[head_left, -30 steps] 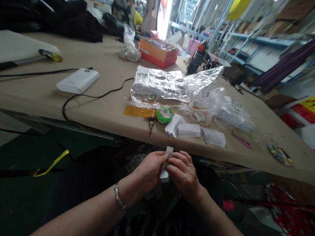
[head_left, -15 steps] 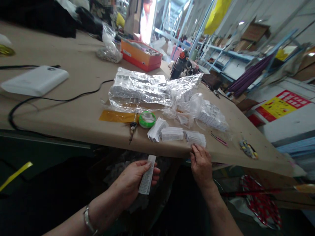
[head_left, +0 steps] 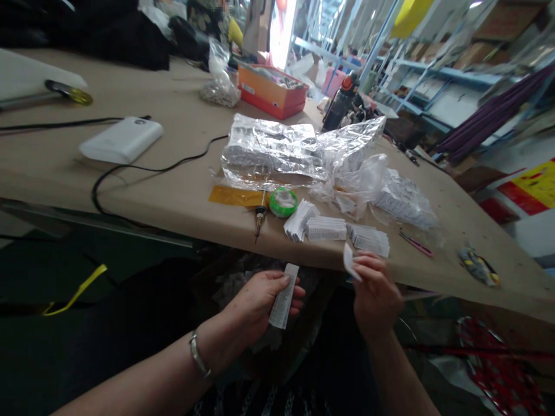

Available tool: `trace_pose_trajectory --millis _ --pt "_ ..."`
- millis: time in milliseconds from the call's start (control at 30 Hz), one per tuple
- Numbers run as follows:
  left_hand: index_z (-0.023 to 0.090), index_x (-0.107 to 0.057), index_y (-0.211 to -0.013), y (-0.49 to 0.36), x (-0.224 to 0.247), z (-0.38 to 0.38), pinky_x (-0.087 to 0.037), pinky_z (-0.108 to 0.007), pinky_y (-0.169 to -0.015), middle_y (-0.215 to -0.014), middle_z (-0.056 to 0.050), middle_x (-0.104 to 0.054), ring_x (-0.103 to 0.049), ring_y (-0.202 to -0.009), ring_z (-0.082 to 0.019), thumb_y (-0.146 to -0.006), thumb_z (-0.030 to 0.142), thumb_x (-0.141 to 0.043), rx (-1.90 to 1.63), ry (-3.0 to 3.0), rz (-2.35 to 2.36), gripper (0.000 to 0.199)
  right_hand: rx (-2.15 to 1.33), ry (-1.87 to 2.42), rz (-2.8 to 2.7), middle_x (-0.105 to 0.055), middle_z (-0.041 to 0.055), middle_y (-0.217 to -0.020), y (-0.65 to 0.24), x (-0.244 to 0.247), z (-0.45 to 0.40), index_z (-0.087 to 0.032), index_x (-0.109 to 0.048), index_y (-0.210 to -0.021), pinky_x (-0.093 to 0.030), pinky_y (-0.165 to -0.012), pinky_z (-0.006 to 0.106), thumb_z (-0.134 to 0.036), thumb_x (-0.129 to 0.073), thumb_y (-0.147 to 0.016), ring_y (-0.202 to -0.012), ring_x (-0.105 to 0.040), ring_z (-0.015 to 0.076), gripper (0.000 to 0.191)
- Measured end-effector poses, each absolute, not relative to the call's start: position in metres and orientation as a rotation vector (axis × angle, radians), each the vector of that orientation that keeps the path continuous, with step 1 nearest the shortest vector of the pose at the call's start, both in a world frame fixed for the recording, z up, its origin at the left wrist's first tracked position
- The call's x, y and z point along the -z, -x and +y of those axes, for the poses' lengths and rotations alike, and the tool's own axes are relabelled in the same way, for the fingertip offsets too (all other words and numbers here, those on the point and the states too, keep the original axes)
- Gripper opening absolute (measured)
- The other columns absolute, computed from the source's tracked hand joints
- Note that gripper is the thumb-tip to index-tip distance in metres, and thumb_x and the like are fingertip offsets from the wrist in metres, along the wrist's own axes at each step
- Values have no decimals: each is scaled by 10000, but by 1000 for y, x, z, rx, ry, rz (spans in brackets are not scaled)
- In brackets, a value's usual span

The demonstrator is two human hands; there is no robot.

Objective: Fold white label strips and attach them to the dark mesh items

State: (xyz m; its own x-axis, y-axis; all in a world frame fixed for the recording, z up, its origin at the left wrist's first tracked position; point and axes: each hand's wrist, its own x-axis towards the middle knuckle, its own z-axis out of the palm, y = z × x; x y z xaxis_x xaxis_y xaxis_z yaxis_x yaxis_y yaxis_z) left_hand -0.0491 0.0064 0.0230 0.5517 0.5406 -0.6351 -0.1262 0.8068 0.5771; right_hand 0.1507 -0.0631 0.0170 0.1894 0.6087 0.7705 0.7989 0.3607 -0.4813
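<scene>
Below the table edge, my left hand [head_left: 264, 297] pinches a narrow printed paper label [head_left: 284, 300] between thumb and fingers. My right hand [head_left: 377, 292] is raised just off the table's front edge, its fingers closed on a small white paper label [head_left: 349, 263] that is slightly blurred. Behind that hand lie three stacks of printed labels: the right stack [head_left: 369, 240], the middle stack [head_left: 326, 229] and a fanned left stack [head_left: 300, 221]. Beside the left stack sit a green tape roll [head_left: 283, 203] and a soldering iron [head_left: 259, 219], its tip pointing over the edge.
Clear plastic bags [head_left: 273, 150] with white contents lie behind the stacks. Pink tweezers [head_left: 417, 242] and pliers [head_left: 479, 266] are at the right. A white power bank [head_left: 122, 140], a black cable [head_left: 173, 169] and an orange box [head_left: 273, 91] are also on the table.
My right hand has lifted from the right stack and now holds a label. The left hand still holds its label. The whole view has shifted, moving the table rightward in the picture.
</scene>
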Motion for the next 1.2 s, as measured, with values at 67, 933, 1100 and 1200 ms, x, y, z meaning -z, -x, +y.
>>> trace_pose_trajectory --millis 67,933,1100,1200 --pt "68 -635 -810 49 -24 6 -489 -238 -492 -647 -84 -647 -586 -488 -128 -826 196 -577 -429 -497 840 141 107 1214 -1705 -637 24 -917 -121 -18 -58 -254 -649 -904 -495 -857 432 -104 -600 -836 -1007 -579 217 173" --pt "74 -656 -793 61 -23 7 -417 -171 -474 -677 -59 -633 -555 -503 -84 -751 163 -663 -574 -405 716 99 -123 1101 -2004 -656 57 -1013 -84 -3 -51 -192 -605 -1060 -407 -976 437 -149 -590 -851 -1098 -528 228 213" --pt "117 -610 -882 67 -32 4 -509 -283 -556 -669 -45 -618 -608 -548 -149 -844 260 -568 -424 -501 742 153 -751 1266 -1386 -623 67 -982 -97 -1 -46 -193 -578 -1035 -494 -839 345 -300 -578 -854 -931 -602 199 210" --pt "118 -589 -833 68 -33 -1 -498 -257 -541 -665 -31 -598 -590 -538 -130 -830 285 -588 -372 -533 692 167 -1417 1105 -1218 -634 58 -1006 -101 -2 -37 -201 -549 -1152 -511 -761 299 -375 -664 -769 -841 -616 176 436"
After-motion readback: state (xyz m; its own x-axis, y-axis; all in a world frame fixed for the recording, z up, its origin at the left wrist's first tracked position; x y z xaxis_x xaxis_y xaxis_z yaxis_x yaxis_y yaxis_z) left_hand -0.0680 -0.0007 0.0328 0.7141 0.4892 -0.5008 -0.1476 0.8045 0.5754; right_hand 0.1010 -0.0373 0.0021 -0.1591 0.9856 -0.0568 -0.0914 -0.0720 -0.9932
